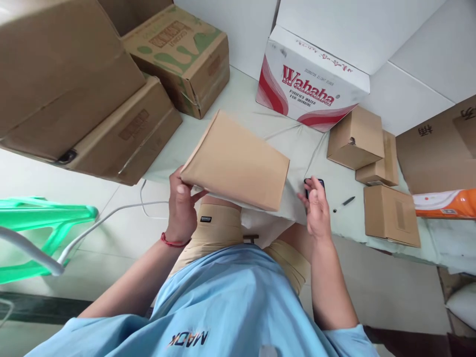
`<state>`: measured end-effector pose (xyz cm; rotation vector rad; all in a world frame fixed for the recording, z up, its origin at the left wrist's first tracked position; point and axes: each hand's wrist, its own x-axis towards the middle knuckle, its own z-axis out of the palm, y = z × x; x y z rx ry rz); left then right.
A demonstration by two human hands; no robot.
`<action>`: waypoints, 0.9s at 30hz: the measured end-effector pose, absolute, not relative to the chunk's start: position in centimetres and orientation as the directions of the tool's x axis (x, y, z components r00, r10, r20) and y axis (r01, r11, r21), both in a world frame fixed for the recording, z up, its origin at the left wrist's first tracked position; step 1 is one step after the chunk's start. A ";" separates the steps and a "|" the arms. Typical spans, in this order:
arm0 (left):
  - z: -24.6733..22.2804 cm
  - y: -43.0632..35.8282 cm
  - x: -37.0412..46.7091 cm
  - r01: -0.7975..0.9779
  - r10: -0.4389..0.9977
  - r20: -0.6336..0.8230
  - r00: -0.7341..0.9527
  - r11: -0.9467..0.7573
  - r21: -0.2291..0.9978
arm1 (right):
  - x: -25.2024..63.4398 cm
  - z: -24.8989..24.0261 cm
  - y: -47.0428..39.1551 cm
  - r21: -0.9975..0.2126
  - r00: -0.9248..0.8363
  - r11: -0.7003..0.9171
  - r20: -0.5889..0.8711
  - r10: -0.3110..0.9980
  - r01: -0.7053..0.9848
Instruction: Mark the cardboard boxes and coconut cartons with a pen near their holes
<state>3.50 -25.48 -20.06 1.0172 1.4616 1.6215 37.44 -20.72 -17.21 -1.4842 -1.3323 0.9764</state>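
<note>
Hands work just above the lap. The left hand (pixel 181 206) pinches the near corner of a flat brown box (pixel 238 161), tilting it so it stays off the table (pixel 238 106). The right hand (pixel 316 208) is apart from the box, fingers loosely spread over a small black device (pixel 314 184); whether it touches, I cannot tell. A pen (pixel 345 203) and small boxes (pixel 375 173) lie beyond, then a white carton (pixel 312 82).

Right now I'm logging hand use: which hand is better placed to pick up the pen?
Right. The right hand hangs open just beside the pen, while the left hand grips the flat cardboard box.
</note>
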 end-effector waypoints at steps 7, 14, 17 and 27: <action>-16.6 -24.4 2.6 -0.378 0.846 -0.300 -0.440 0.129 0.917 | 30.4 -17.4 -21.2 -0.982 -0.214 0.056 0.016 0.977 0.180; -15.7 -24.1 2.9 -0.380 0.770 -0.334 -0.544 0.129 0.916 | 28.2 -19.5 -24.8 -0.962 -0.231 -0.204 -0.160 0.960 -0.182; -16.0 -23.9 4.1 -0.371 0.748 -0.324 -0.579 0.112 0.922 | 29.0 -19.2 -23.5 -0.939 -0.092 -0.248 -0.232 0.968 -0.239; -14.9 -24.0 5.5 -0.444 0.714 -0.325 -0.620 0.022 0.896 | 29.6 -17.2 -20.4 -0.930 0.012 -0.239 -0.252 0.968 -0.278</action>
